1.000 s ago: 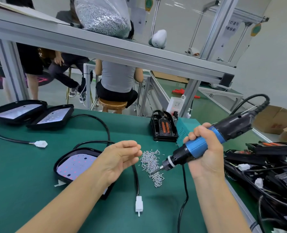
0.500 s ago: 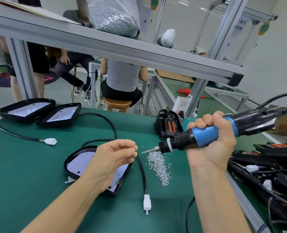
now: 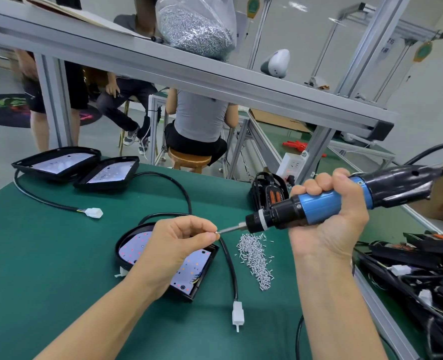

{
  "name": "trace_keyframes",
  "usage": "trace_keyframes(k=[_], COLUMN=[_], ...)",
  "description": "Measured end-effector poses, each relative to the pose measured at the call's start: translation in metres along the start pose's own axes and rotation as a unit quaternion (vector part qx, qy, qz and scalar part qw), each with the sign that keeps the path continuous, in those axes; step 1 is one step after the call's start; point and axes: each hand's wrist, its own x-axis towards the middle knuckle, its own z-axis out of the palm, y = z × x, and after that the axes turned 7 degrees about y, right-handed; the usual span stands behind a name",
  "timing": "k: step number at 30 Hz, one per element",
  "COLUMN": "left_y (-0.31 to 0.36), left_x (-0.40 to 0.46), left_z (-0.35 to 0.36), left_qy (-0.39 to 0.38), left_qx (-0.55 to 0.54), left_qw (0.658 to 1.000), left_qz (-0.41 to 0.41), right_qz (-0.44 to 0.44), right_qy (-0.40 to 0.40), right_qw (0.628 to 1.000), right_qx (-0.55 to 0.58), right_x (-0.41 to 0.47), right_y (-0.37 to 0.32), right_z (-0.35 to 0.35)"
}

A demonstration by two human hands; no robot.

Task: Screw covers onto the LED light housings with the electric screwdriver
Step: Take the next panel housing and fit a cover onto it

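Our left hand (image 3: 179,245) pinches a screw (image 3: 216,232) at the bit; right hand (image 3: 329,216) grips the screwdriver (image 3: 319,203). Open housing (image 3: 202,276) under the left hand holds an LED board (image 3: 189,268); loose screws (image 3: 254,258) between the hands.

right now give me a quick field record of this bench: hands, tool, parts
left hand: pinches a screw at the bit tip
right hand: grips the electric screwdriver, held level above the table
housing in work: open, LED board showing, under the left hand
loose screws: pile on the green mat
other housings: two, far left
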Motion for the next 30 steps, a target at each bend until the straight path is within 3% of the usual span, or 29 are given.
trace_keyframes(k=[26, 30], left_y=[0.0029, 0.0036], left_x=[-0.0075, -0.0092], left_z=[-0.0003, 0.002], left_qy=[0.0, 0.016], left_qx=[-0.037, -0.019], left_qw=[0.999, 0.999], left_qz=[-0.005, 0.023], right_qz=[0.01, 0.007], right_qy=[-0.014, -0.011], right_qw=[1.0, 1.0], right_qx=[0.004, -0.003], right_x=[-0.0054, -0.0057], right_y=[-0.0006, 0.0012], right_z=[0.0023, 0.0014])
